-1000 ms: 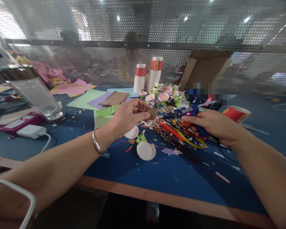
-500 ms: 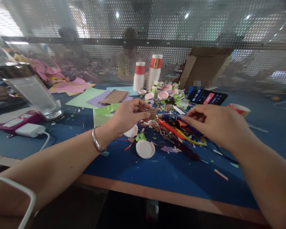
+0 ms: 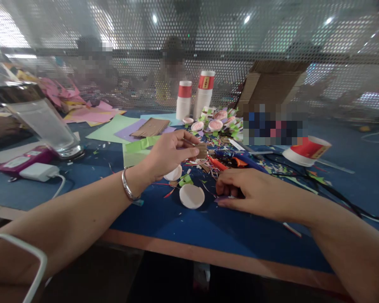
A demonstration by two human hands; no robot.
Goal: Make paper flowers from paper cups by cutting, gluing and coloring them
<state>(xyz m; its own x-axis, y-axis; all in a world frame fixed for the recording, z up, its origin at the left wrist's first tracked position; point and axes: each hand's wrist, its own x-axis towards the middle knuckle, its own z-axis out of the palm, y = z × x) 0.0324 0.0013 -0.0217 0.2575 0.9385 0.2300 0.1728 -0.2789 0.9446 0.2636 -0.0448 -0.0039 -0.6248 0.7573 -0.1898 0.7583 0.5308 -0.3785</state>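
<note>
My left hand (image 3: pixel 173 153) pinches a small piece of corrugated cardboard (image 3: pixel 202 150) between thumb and fingertips, above the littered table. My right hand (image 3: pixel 243 191) is low over the table, fingers curled and thumb apart from them, around a purple paper scrap (image 3: pixel 221 199); no firm grip shows. Just left of it lies a white paper disc (image 3: pixel 192 196). Another white disc (image 3: pixel 173 173) is partly hidden below my left hand. Green paper scraps (image 3: pixel 186 180) lie between the discs. Beyond my right hand are an orange-handled tool (image 3: pixel 217 163) and a blue-handled one (image 3: pixel 251 161).
Paper-cup stacks (image 3: pixel 204 97) stand behind a pile of decorated discs (image 3: pixel 215 125). A tipped cup (image 3: pixel 308 150) and black cables (image 3: pixel 337 195) are at right. Coloured sheets (image 3: pixel 105 128), a water glass (image 3: pixel 46 122) and a purple power strip (image 3: pixel 25 160) are left. A perforated screen (image 3: pixel 129 84) rises behind.
My right hand has come left and toward me, from the tools down to the purple scrap beside the white disc. The left hand still holds the cardboard in the same place.
</note>
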